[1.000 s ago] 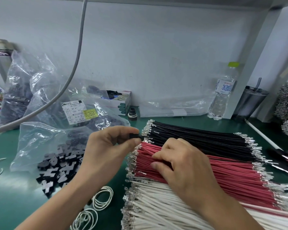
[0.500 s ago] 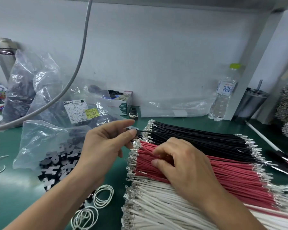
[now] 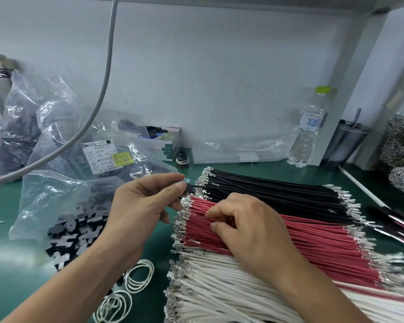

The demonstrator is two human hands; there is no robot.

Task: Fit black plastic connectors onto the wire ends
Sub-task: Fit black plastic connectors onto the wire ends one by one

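Two fingertips of your left hand [image 3: 140,206], thumb and forefinger, pinch a black connector [image 3: 189,188] at the left ends of the black wires [image 3: 278,194]. Your right hand [image 3: 250,227] lies on the red wires [image 3: 266,234], fingers curled into the bundle; whether they grip a single wire cannot be told.

Three bundles lie side by side: black wires farthest, red wires in the middle, white wires [image 3: 219,287] nearest. Their metal terminals form a ragged left edge just right of your left hand. Bare green mat [image 3: 9,276] lies to the near left. Loose connectors [image 3: 75,238] spill from a clear bag [image 3: 56,194] at the left, and white rubber bands [image 3: 138,273] lie near your left forearm. A water bottle [image 3: 309,129] and a steel tumbler [image 3: 346,143] stand at the far right edge.

Compared with a second ago, your left thumb and forefinger have extended, and the connector sits closer against the black wire terminals. Your right hand remains on the red wires.
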